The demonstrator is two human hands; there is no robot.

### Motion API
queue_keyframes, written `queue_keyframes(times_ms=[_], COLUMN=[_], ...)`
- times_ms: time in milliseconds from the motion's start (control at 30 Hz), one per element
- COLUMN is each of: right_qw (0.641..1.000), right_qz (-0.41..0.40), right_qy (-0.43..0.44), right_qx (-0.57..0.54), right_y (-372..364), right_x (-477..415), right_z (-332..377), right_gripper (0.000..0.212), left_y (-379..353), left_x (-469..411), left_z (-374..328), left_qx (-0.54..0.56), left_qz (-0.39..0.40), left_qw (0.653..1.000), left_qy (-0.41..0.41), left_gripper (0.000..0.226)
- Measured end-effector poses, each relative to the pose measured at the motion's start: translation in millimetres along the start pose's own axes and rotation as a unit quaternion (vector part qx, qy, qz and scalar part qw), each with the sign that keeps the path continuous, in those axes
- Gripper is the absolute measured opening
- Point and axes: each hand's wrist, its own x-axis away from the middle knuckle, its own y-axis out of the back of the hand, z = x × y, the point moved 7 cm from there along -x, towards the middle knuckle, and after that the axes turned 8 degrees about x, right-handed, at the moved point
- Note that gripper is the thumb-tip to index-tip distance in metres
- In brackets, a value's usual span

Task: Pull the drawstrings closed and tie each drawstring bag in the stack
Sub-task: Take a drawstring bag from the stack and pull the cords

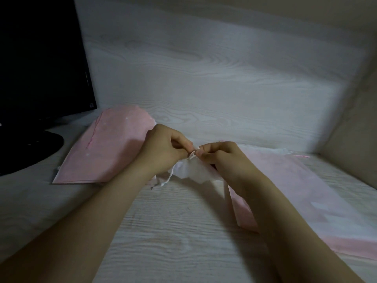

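Note:
A bag with a gathered white mouth point(192, 170) lies in the middle of the desk. My left hand point(163, 148) and my right hand point(220, 155) meet just above it, and both pinch its white drawstring point(192, 155) between fingertips. Loose cord ends point(163, 181) trail to the left under my left wrist. A pink drawstring bag point(106, 148) lies flat behind my left hand. Another pink bag point(295, 201) stretches out to the right under my right forearm, its cord end point(302, 155) at the far right.
A black monitor point(40, 62) with a round black base point(26, 152) stands at the back left. The pale wood-grain desk point(173, 231) meets a wood-grain back panel point(214, 78) and a beige side wall point(350, 139) on the right.

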Motion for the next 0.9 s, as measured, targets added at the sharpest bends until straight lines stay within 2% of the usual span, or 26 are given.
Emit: queue_keyframes(times_ms=[300,433,467,500,567,600,667,733,833,900], right_qw=[0.995,0.995,0.995,0.994,0.993,0.993,0.994,0.994,0.994,0.994], right_qz=[-0.029,-0.043,-0.05,-0.056,-0.07,-0.077,-0.084,-0.089,-0.093,-0.094], right_qy=[-0.04,-0.042,-0.043,-0.044,-0.042,-0.039,-0.032,-0.026,-0.022,-0.018], right_qx=[-0.087,-0.083,-0.08,-0.08,-0.085,-0.083,-0.07,-0.058,-0.049,-0.047], right_y=[5.1,6.4,7.4,8.6,11.8,13.3,15.7,16.9,16.7,16.8], right_x=[-6.2,-5.3,-5.3,-5.2,-5.2,-5.3,-4.2,-2.1,0.1,0.9], right_z=[-16.1,-15.6,-15.8,-15.8,-14.9,-14.0,-12.2,-9.5,-7.2,-5.9], right_gripper=[0.021,0.022,0.02,0.019,0.02,0.021,0.019,0.017,0.018,0.017], left_y=[-15.2,-13.7,-11.8,-9.6,-5.4,-5.0,-6.0,-7.9,-10.8,-9.9], left_x=[3.6,1.8,1.1,0.0,-3.7,-4.7,-5.6,-3.7,-1.3,-3.4], left_z=[-9.6,-6.5,-5.7,-5.7,-5.8,-5.4,-6.1,-9.9,-14.9,-15.0], left_qx=[-0.027,-0.039,-0.036,-0.03,0.024,0.077,0.206,0.307,0.371,0.412], left_qz=[0.075,0.057,0.043,0.03,0.018,0.023,0.036,0.054,0.069,0.046], left_qw=[0.996,0.996,0.998,0.999,0.999,0.996,0.974,0.944,0.918,0.901], left_qy=[-0.046,-0.056,-0.043,-0.025,0.02,0.044,0.087,0.112,0.125,0.13], left_gripper=[0.018,0.004,0.005,0.015,0.045,0.047,0.029,0.038,0.034,0.044])
